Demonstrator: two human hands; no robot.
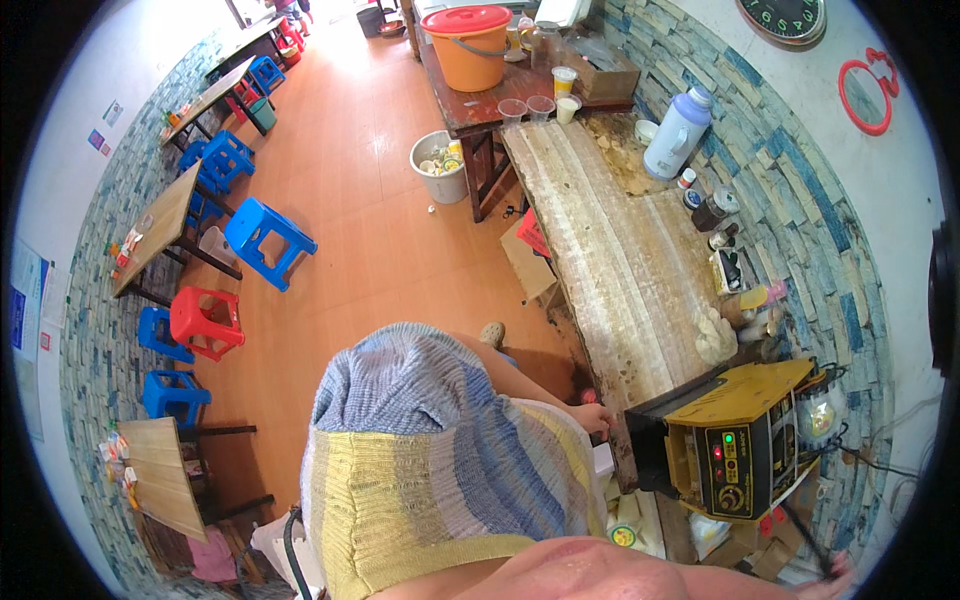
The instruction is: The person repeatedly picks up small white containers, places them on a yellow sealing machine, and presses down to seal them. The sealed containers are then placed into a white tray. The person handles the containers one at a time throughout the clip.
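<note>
One hand (594, 417), the person's right, shows past the striped knit top (440, 450), fingers curled at the near edge of the worn surface (620, 270), just left of a yellow machine (735, 440); whether it grips anything cannot be told. Left hand out of view. Far along the surface: white flask (677, 133), plastic cups (540, 105), orange lidded bucket (470, 45).

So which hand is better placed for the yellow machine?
Right, probably. The right hand rests at the counter edge, to the right of the body and close beside the machine. The left hand is out of view. Whether the right grip holds anything cannot be told.
</note>
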